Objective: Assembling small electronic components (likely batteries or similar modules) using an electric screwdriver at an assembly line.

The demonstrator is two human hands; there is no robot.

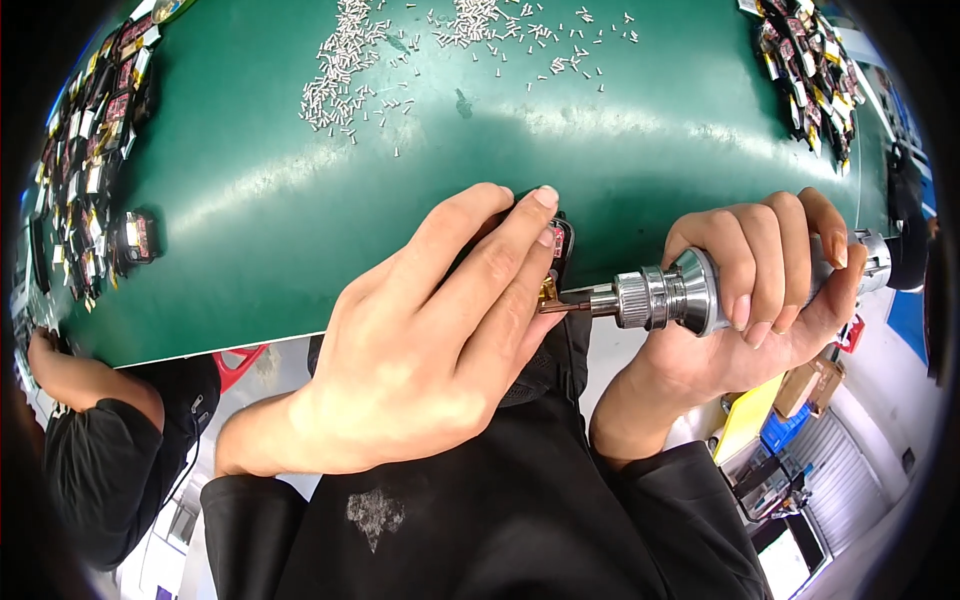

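Note:
My left hand (430, 330) is closed around a small black electronic module (562, 240), mostly covered by the fingers; a bit of red label and a yellowish piece show beside the fingertips. In my right hand (760, 270) lies a silver powered screwdriver (650, 298), held sideways with the fingers wrapped over its body. Its thin bit (572, 303) points left and reaches the module's near end by my left fingertips. Whether a screw sits at the tip is hidden.
Loose small screws (345, 70) lie in piles on the far part of the green table (250, 240). Black modules are heaped at the left (95, 150) and far right (805, 70), with a single module (138, 237) near the left heap. Another person's arm (95, 380) is at the left edge.

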